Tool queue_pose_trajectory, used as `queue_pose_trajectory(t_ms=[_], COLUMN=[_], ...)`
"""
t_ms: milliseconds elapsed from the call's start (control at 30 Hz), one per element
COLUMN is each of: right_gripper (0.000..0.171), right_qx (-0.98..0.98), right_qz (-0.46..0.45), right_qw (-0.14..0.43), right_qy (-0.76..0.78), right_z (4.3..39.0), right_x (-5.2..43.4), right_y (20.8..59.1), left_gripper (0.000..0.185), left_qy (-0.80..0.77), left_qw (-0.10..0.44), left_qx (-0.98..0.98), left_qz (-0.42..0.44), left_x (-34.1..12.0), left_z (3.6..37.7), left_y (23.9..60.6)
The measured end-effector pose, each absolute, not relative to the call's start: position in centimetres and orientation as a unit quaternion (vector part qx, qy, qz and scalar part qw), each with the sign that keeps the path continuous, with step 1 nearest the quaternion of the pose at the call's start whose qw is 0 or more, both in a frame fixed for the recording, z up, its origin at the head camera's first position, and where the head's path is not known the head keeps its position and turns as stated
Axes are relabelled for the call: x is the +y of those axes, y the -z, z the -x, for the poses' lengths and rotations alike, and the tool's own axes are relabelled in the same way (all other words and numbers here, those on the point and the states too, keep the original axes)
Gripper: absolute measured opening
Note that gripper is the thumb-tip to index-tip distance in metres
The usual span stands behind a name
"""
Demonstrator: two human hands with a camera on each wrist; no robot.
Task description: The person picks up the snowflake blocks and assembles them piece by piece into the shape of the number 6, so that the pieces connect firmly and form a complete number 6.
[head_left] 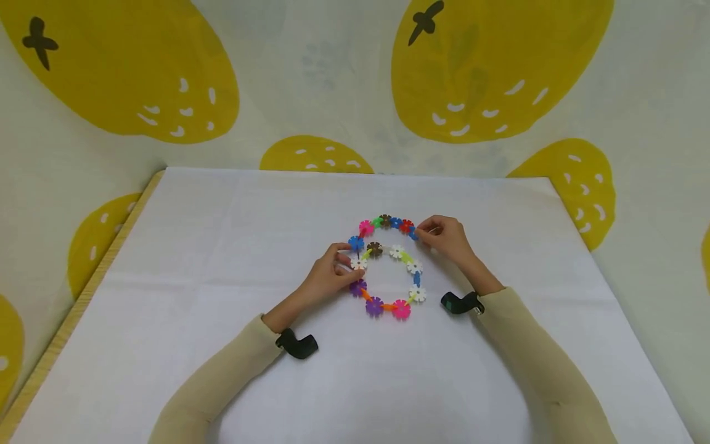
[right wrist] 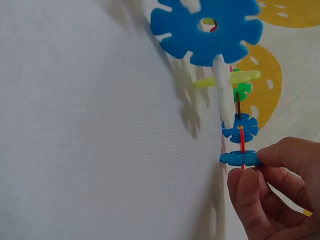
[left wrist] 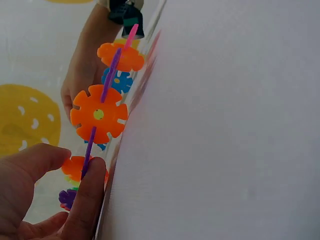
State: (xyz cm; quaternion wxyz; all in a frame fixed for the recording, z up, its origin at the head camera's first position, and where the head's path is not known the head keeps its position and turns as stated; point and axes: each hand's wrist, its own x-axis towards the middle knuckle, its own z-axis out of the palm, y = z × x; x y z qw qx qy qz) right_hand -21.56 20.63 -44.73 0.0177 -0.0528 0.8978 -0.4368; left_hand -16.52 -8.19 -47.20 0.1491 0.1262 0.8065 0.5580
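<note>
Slotted plastic flower discs are linked into a closed ring point(head_left: 402, 309) on the white table, in white, purple, pink, blue, brown and other colours. From its upper left a curved chain point(head_left: 385, 221) of more discs bends away over the far side. At the ring's left side, my left hand point(head_left: 327, 274) holds a white disc point(head_left: 359, 264) between thumb and fingers. My right hand point(head_left: 446, 237) pinches a blue disc point(right wrist: 237, 158) at the right end of the curved chain, where a red piece runs through it. Orange discs point(left wrist: 100, 114) stand upright in the left wrist view.
White cloth covers the table point(head_left: 166, 308), whose wooden edge point(head_left: 72, 314) shows at the left. A curtain point(head_left: 327, 74) with yellow fruit shapes hangs behind. Black wrist cameras point(head_left: 299, 344) stick out from both sleeves, near the cloth.
</note>
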Motion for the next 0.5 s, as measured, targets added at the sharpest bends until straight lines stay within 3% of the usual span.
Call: queue_pose_trajectory(t_ms=[233,500], right_gripper=[0.02,0.026], right_qx=[0.896,0.887], right_qz=[0.052,0.05], right_qw=[-0.025,-0.02], right_qy=[0.44,0.458], right_z=[23.3,23.6], right_x=[20.6,20.8], right_y=[45.1,45.2], left_gripper=[0.051,0.049], left_qy=[-0.56,-0.531], left_qw=[0.137,0.144], left_qx=[0.807,0.825], left_qz=[-0.127,-0.127], left_x=[-7.4,-7.8], left_z=[17.6,17.7], left_y=[47.1,46.5])
